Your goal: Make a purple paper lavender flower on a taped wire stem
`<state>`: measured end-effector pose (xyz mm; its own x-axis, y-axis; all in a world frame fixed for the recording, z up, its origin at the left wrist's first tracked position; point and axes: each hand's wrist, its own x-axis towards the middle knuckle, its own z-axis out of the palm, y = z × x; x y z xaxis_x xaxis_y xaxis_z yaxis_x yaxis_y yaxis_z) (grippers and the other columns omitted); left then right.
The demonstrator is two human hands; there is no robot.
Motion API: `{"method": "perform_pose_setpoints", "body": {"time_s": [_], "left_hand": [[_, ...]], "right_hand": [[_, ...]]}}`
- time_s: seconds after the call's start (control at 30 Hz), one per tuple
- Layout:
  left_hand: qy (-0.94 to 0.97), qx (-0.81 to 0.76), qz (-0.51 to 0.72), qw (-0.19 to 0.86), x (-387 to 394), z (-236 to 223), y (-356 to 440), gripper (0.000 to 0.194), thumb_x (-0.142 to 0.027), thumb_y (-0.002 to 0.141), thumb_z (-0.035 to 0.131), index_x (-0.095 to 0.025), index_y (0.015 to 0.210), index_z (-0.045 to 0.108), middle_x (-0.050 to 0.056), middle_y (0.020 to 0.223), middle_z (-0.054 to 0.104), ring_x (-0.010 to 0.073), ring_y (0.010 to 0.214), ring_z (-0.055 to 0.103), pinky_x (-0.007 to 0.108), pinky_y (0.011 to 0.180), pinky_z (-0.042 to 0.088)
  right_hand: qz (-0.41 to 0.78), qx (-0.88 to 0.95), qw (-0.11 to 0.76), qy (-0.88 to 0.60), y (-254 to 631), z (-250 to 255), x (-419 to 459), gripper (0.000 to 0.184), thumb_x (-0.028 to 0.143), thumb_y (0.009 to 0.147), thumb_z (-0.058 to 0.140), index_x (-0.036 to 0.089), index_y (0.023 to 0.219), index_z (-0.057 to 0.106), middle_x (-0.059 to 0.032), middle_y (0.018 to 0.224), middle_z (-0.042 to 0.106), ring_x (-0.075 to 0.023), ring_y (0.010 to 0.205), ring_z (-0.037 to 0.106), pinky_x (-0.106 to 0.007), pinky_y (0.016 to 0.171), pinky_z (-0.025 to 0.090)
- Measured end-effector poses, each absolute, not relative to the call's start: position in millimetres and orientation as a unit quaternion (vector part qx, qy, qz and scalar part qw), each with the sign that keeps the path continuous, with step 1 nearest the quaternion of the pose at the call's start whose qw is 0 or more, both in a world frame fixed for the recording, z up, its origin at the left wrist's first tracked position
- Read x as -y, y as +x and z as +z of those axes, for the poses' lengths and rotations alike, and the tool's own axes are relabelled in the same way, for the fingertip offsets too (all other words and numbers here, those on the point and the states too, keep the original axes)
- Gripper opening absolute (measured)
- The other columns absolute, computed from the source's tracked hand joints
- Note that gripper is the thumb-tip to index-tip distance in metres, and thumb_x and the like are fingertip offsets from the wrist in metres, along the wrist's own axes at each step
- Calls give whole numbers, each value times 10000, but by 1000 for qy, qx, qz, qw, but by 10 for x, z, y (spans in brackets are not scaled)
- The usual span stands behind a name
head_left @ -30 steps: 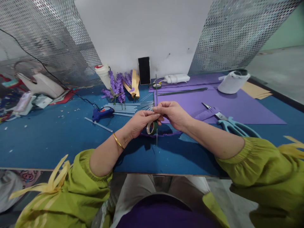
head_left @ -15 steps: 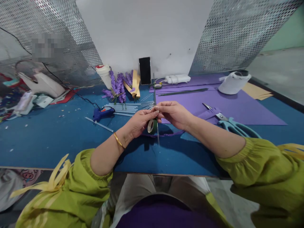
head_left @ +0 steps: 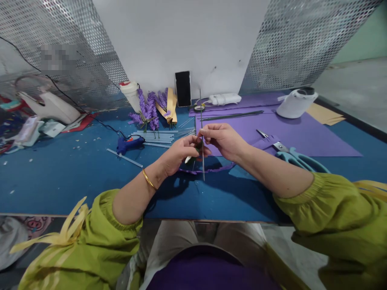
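Observation:
My left hand point(head_left: 178, 155) is closed around a small roll of green tape point(head_left: 191, 158), which shows only partly under the fingers. My right hand point(head_left: 222, 139) pinches a thin upright wire stem point(head_left: 202, 121) just above the roll. The wire rises past my fingers and hangs down below them over the blue table point(head_left: 75, 173). Both hands meet above the table's middle, next to a sheet of purple paper point(head_left: 302, 137).
A blue glue gun point(head_left: 128, 143) and several glue sticks point(head_left: 155, 137) lie to the left. Purple paper flowers point(head_left: 148, 109), a black phone point(head_left: 183, 88), teal scissors point(head_left: 294, 155), a white container point(head_left: 294, 104) and clutter at far left point(head_left: 36, 117) stand around.
The tape roll has turned from face-on to mostly hidden in my left hand. My right hand's pinch on the wire has lifted slightly, and the wire has tilted a little.

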<state>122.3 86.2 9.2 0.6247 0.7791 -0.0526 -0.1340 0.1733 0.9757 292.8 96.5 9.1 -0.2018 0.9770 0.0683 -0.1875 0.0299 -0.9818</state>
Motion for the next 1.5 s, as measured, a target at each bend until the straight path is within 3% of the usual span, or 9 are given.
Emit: {"method": "perform_pose_setpoints", "body": {"time_s": [0.2,0.33,0.57,0.83,1.0,1.1,1.2,1.27,1.5], "left_hand": [[559,-342,371,658,-905,24,1246,223,-121,593,536,-149,804,604,4,778,625,79,609,481,202,526,342],[570,-392,379,614,-888,52,1261,127,-151,675,538,-160,790,593,-17,659,579,74,576,450,197,496,271],[626,-367,384,570,-837,87,1248,186,-322,782,679,-154,780,597,-16,639,598,93,599,518,230,608,403],[629,-351,389,575,-847,89,1260,23,-158,765,602,-147,785,603,-3,749,649,112,750,593,249,790,444],[618,-362,384,584,-873,73,1247,110,-114,715,522,-162,766,607,-28,635,568,96,610,489,226,633,389],[623,-361,383,578,-878,64,1229,162,-183,781,499,-163,698,636,-21,567,508,105,567,444,244,598,363],[633,-376,398,547,-857,66,1225,278,-361,846,585,-159,687,691,-33,512,428,100,528,386,255,562,326],[639,-390,408,523,-838,65,1233,287,-435,809,668,-164,740,731,-43,505,410,92,511,341,258,519,263],[632,-415,423,499,-806,83,1272,236,-389,715,749,-153,707,743,-46,507,441,76,507,300,261,506,211]], "right_hand": [[547,522,520,-398,2924,91,-988,261,342,653,806,165,574,631,1,636,574,-87,560,403,-266,571,352],[533,530,527,-397,2915,93,-977,255,316,667,777,168,549,605,-1,624,575,-89,562,395,-270,578,321],[526,526,536,-399,2940,130,-981,230,310,680,763,170,569,618,-12,671,611,-89,567,395,-272,583,327],[514,534,544,-393,2940,156,-970,221,303,699,751,168,583,620,-18,707,638,-89,580,410,-269,592,336],[505,536,551,-393,2939,171,-964,239,298,699,741,177,550,598,-9,676,627,-91,582,405,-266,585,335],[507,533,548,-398,2932,173,-961,234,297,695,739,178,551,598,-10,683,632,-90,579,404,-265,581,337],[508,534,543,-402,2915,168,-952,222,294,698,739,176,562,608,-13,690,637,-94,588,417,-266,579,338],[507,535,543,-403,2904,166,-945,230,295,700,742,176,559,604,-14,683,639,-95,590,426,-267,577,334],[491,540,542,-416,2883,177,-927,294,326,672,778,176,530,570,-1,622,610,-89,567,413,-269,563,308]]}}
